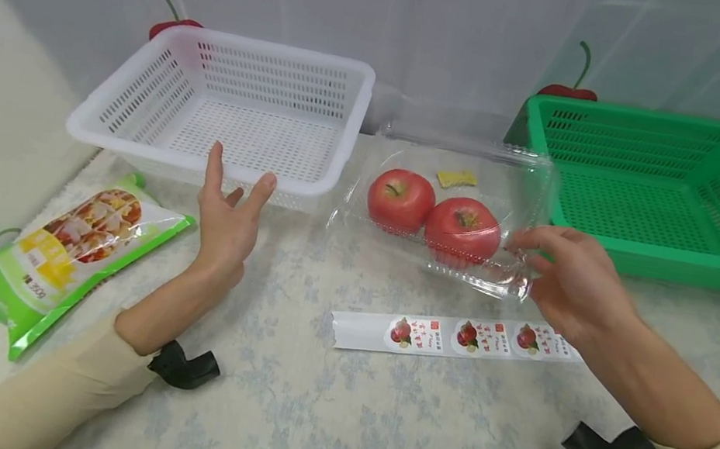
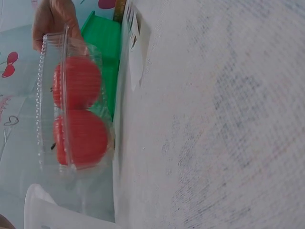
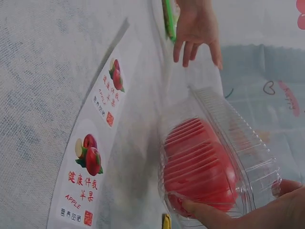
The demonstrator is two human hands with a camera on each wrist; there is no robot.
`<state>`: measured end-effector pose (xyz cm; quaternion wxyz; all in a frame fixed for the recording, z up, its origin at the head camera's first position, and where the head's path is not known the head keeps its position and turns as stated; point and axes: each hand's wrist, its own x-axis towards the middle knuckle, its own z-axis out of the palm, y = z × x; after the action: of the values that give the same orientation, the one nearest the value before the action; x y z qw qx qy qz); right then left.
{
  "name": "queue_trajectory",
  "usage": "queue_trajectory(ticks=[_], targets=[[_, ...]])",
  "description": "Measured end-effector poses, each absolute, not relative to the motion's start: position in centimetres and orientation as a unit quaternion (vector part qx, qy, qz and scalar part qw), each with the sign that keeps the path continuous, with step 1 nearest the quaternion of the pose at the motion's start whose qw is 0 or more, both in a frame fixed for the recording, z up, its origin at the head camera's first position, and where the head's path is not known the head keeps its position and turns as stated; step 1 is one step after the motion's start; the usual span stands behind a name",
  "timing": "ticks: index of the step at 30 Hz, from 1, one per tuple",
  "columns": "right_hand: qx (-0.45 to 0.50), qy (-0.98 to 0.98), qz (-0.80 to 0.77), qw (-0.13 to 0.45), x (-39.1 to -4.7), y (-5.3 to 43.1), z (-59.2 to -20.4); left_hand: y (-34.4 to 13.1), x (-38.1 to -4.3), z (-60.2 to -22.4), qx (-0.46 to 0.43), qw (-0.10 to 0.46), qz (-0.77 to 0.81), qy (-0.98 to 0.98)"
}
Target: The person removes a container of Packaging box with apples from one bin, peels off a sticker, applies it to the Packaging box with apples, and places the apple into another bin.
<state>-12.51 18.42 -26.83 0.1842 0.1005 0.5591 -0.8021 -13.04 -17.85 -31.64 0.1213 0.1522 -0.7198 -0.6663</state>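
My right hand (image 1: 579, 287) pinches the right end of a clear plastic clamshell box (image 1: 514, 280). Its thumb and fingers show on the box's near end in the right wrist view. Two red apples (image 1: 463, 229) sit side by side inside; whether the lid is fastened I cannot tell. In the left wrist view the box (image 2: 43, 105) appears lifted off the table. My left hand (image 1: 226, 231) holds nothing, its fingers spread, just in front of the white basket (image 1: 330, 187). Through the clear plastic a small yellow packet (image 1: 457, 179) is visible.
A strip of apple stickers (image 1: 364, 333) lies below the box. At the back right stands a green basket (image 1: 679, 263). Left of my left hand lies a green-and-white food bag (image 1: 68, 257). A patterned curtain (image 1: 460, 36) hangs behind.
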Motion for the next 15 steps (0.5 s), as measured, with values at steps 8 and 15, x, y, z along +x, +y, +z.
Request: queue_trajectory(ticks=[8,15], targets=[[0.120,0.554,-0.801,0.191,-12.6,17.9,-28.0,-17.9,-13.1,-31.6,0.154,0.119,-0.665,-0.721],[0.118,0.559,-0.796,0.198,-13.1,17.5,-28.5,-17.9,-13.1,-31.8,0.157,0.122,-0.659,-0.725]])
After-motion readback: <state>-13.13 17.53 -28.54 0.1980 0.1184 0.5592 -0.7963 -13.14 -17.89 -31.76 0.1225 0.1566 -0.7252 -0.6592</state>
